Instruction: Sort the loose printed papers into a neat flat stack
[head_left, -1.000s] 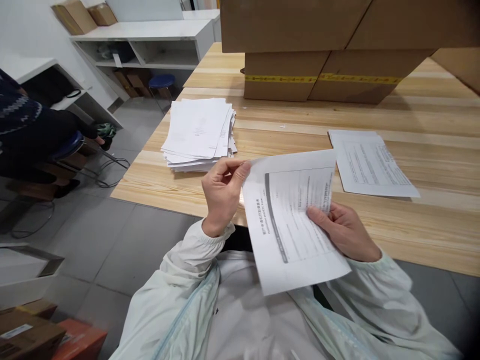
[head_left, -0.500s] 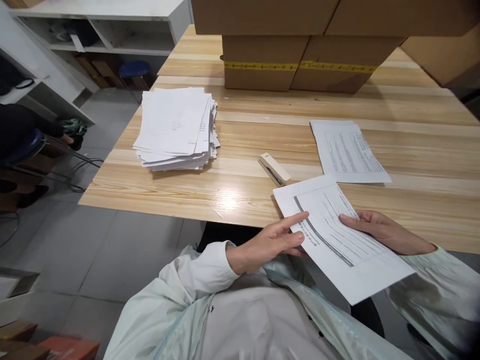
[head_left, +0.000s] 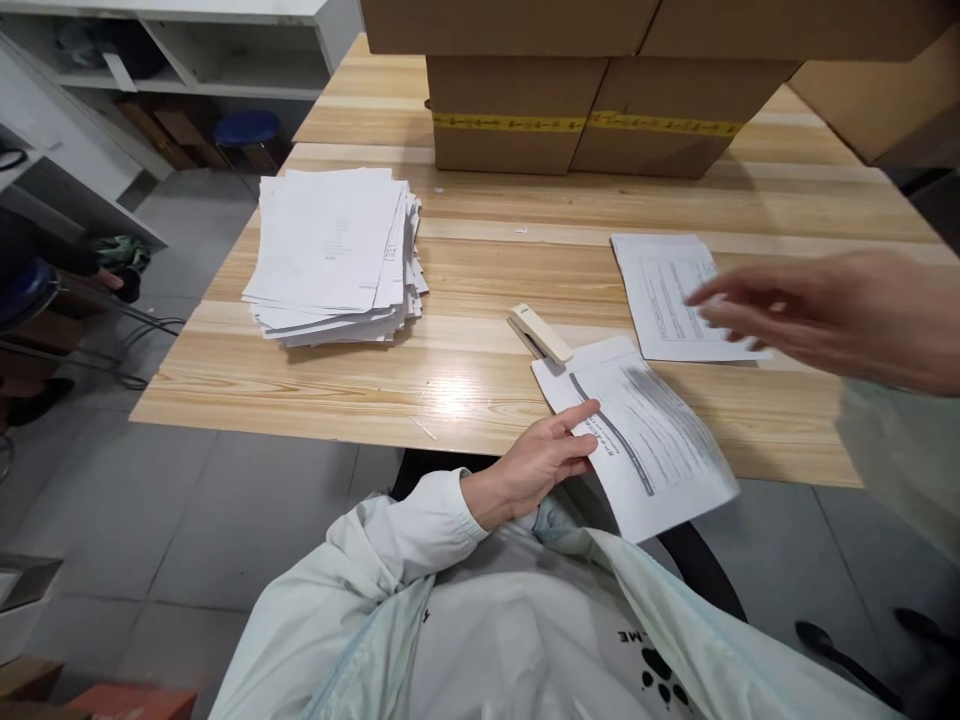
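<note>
My left hand [head_left: 536,465] is closed on the left edge of a printed paper [head_left: 652,440], thumb on its face. The paper slants over the table's front edge, its lower part hanging past it; I cannot tell whether it is one sheet or several. At its top corner lies a cream stapler [head_left: 541,333], overlapping it in the view. My right hand [head_left: 832,315], blurred by motion, hovers at the right with its fingers loosely apart and nothing visible in them. Below and left of its fingertips lies another printed paper stack [head_left: 664,300], partly covered by the hand.
A thick, uneven paper pile [head_left: 326,250] stands on the left of the wooden table [head_left: 480,220]. Cardboard boxes [head_left: 510,115] with yellow tape are stacked at the back. Shelves, a blue stool [head_left: 247,128] and part of another person are at the left.
My right hand has let go of the paper and moved up and right toward the other printed stack. The paper, still in my left hand, has shifted up and left against the stapler.
</note>
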